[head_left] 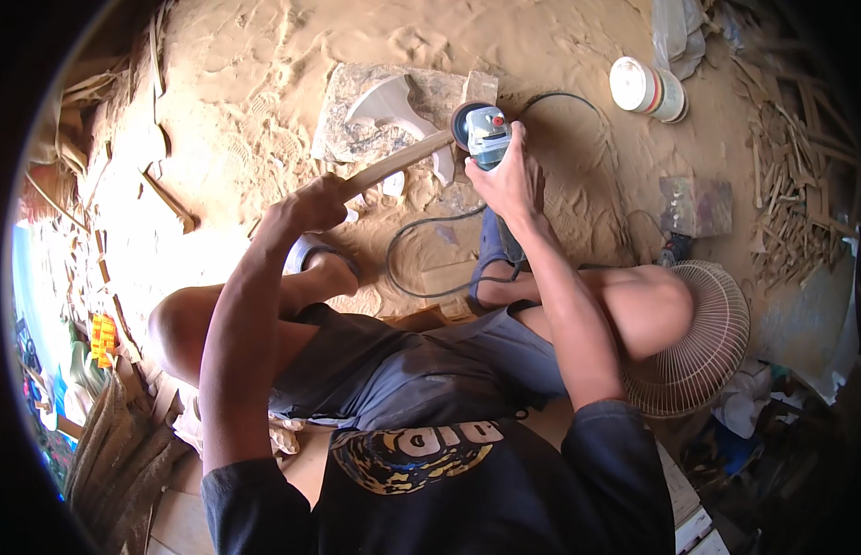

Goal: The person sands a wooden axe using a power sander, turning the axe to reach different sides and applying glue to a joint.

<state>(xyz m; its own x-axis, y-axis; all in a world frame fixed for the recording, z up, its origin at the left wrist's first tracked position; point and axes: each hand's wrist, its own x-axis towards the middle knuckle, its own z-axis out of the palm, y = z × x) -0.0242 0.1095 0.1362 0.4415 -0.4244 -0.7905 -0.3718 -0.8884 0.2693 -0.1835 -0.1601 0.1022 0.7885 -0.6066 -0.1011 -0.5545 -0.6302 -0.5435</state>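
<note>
Head camera: a wire-caged fan (pixel 703 347) sits just beside the person's right knee (pixel 666 305). Farther out, I see the left hand (pixel 321 203) with fingers wrapped round a wooden bar (pixel 402 163), and the right hand (pixel 512 180) gripping an angle grinder (pixel 489 139), its disc at the bar's far end. Beyond, a curved pale wood piece (pixel 382 100) rests on a slab (pixel 338 143) over sand (pixel 227 92); a white tub (pixel 648 91) is off right.

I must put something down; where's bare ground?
Bare tan sand: left of the stained rectangular slab, and between it and the white cylindrical bucket, beyond the black cord. Crowded: the slab, bearing a pale curved wooden piece, and brown wood scraps far right.
</note>
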